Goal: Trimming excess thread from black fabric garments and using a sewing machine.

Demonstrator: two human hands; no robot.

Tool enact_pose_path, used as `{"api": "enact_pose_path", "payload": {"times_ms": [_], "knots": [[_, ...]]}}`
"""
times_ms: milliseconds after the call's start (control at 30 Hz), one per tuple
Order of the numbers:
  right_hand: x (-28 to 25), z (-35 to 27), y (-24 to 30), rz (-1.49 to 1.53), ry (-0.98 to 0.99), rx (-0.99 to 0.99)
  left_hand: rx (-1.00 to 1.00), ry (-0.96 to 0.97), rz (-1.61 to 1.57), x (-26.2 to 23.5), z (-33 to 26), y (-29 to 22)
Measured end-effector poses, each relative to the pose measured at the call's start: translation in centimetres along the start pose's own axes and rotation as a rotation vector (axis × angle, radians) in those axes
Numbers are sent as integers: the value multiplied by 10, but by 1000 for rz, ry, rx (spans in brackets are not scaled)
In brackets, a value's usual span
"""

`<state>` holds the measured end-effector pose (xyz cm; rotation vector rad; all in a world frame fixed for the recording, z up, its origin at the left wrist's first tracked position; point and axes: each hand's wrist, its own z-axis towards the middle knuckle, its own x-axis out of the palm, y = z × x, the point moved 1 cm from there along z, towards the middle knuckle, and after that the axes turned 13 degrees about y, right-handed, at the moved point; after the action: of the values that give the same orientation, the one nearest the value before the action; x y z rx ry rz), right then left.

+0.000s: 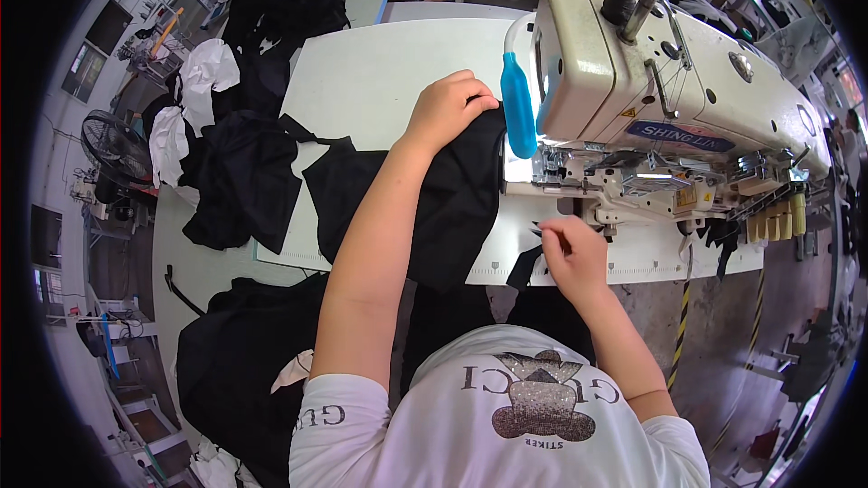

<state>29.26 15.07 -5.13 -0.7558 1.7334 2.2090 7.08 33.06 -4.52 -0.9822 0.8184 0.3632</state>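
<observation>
A piece of black fabric [452, 203] lies across the white sewing table, its right edge beside the sewing machine [624, 108]. My left hand [452, 108] is closed on the fabric's far edge, with thumb and fingers pinching it near the machine's blue-covered guard [517, 107]. My right hand [574, 258] is closed in front of the machine's needle area. Two small dark points stick out from its fingers, looking like the tips of thread snips [537, 228]; the rest is hidden in the hand. Beneath those fingers a narrow black strip [524, 267] hangs over the table's near edge.
Black garment pieces [244, 176] and white cloth [206, 72] are heaped to the left, and another black pile [240, 361] sits nearer me. A ruler scale runs along the tabletop's [389, 45] near edge. Thread guides rise from the machine's top. A fan [116, 146] stands far left.
</observation>
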Motion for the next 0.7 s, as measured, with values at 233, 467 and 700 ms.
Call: {"api": "enact_pose_path", "payload": {"times_ms": [233, 467, 700], "knots": [[-4, -33, -27, -342, -29, -224, -16, -14, 6, 1, 0, -6], [-5, -41, -37, -471, -1, -154, 31, -70, 46, 4, -1, -6], [-5, -42, -42, -462, 45, -55, -54, -14, 26, -2, -9, -19]]}}
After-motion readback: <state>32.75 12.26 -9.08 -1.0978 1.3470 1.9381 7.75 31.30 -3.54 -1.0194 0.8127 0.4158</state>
